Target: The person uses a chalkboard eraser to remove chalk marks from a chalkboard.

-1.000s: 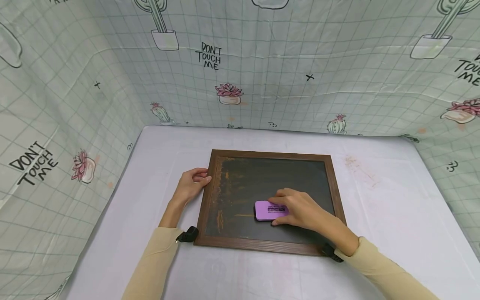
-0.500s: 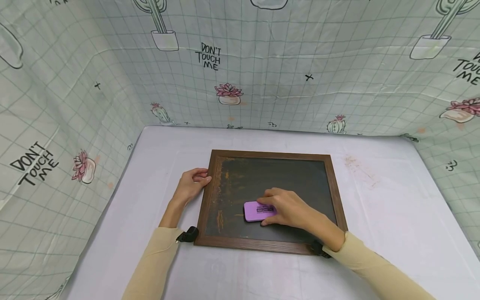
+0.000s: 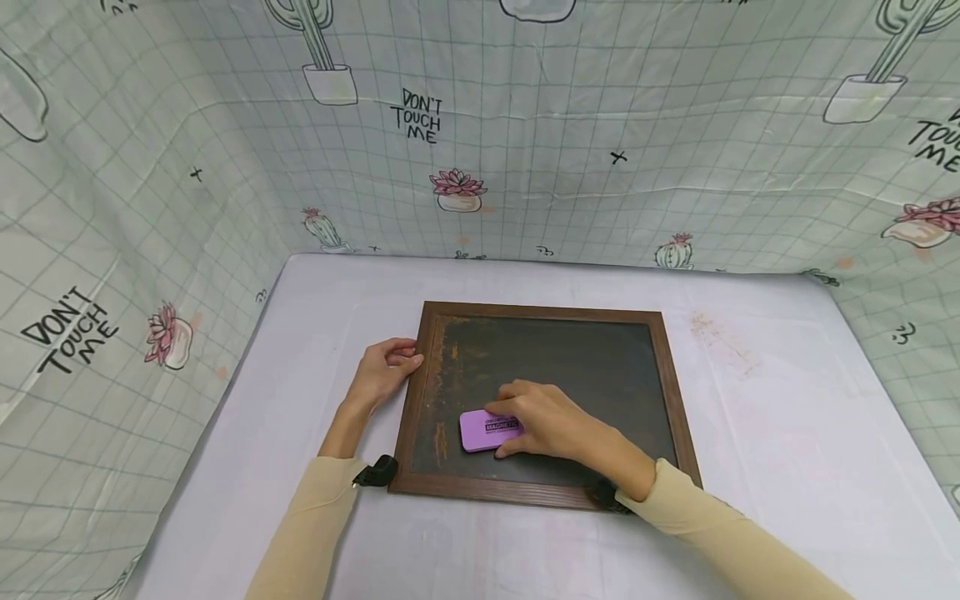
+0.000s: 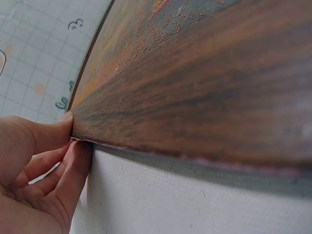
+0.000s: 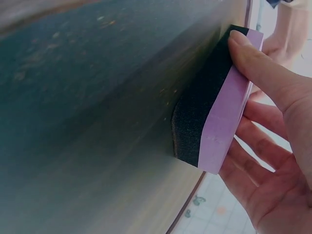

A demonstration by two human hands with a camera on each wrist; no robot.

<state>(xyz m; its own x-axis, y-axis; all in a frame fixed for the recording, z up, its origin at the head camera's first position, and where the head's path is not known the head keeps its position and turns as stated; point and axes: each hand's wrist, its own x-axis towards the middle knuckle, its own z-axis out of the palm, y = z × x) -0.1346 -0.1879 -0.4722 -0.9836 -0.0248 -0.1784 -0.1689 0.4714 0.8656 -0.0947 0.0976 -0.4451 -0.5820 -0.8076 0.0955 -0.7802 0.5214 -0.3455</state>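
A chalkboard (image 3: pixel 577 358) in a brown wooden frame lies on the white-covered table, with orange chalk marks (image 3: pixel 440 440) along its left side. My right hand (image 3: pixel 551 421) grips a purple eraser (image 3: pixel 476 431) from its right end, thumb on one long side and fingers on the other. In the right wrist view the black felt of the eraser (image 5: pixel 195 117) meets the board's dark surface. My left hand (image 3: pixel 378 371) holds the frame's left edge; in the left wrist view the thumb (image 4: pixel 53 132) is at the frame's edge and the fingers lie below it.
A faint reddish chalk smudge (image 3: pixel 723 342) marks the table cover right of the board. Patterned cloth (image 3: pixel 540 125) with cactus drawings hangs behind and at both sides. Black wrist cameras (image 3: pixel 377 472) sit at the sleeves, close over the frame.
My right hand has slid the eraser leftward across the board, toward the orange chalk marks. The left hand and the board stay in place.
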